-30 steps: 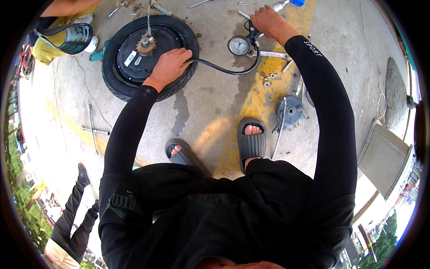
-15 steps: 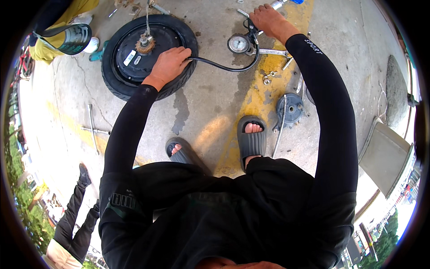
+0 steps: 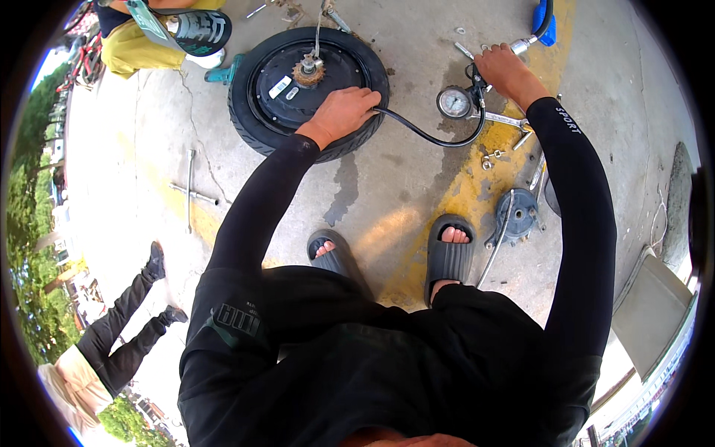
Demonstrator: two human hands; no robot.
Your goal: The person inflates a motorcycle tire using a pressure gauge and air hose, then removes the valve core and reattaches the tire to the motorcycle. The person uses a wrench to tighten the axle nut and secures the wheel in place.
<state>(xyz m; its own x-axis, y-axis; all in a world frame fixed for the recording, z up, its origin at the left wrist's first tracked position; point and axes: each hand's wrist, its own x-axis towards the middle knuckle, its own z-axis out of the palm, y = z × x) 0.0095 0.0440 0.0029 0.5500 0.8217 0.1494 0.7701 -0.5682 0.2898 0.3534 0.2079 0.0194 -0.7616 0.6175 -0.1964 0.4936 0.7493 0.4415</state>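
Observation:
A hub-motor wheel point(image 3: 268, 82) with a black tyre and a rusty sprocket lies flat on the concrete. My left hand point(image 3: 339, 115) rests over its near right side, fingers closed around the end of a black air hose point(image 3: 432, 139) at the tyre's inner edge. Those fingers hide the hose tip and any valve. From there the hose curves right to a tyre inflator with a round dial gauge point(image 3: 454, 103). My right hand point(image 3: 509, 73) is wrapped around the inflator's handle, and a supply hose point(image 3: 547, 18) leads off behind it.
Right of my feet lie a grey brake drum plate point(image 3: 518, 216) with a cable, a spanner point(image 3: 500, 119) and several nuts point(image 3: 488, 160). A cross wrench point(image 3: 191, 192) lies at left. Someone in yellow trousers point(image 3: 138, 51) crouches beyond the wheel, near a teal tool point(image 3: 223, 73).
The view has swung, so the wheel, inflator and floor things appear farther right. Both hands keep their holds, and the crouching person shows more fully.

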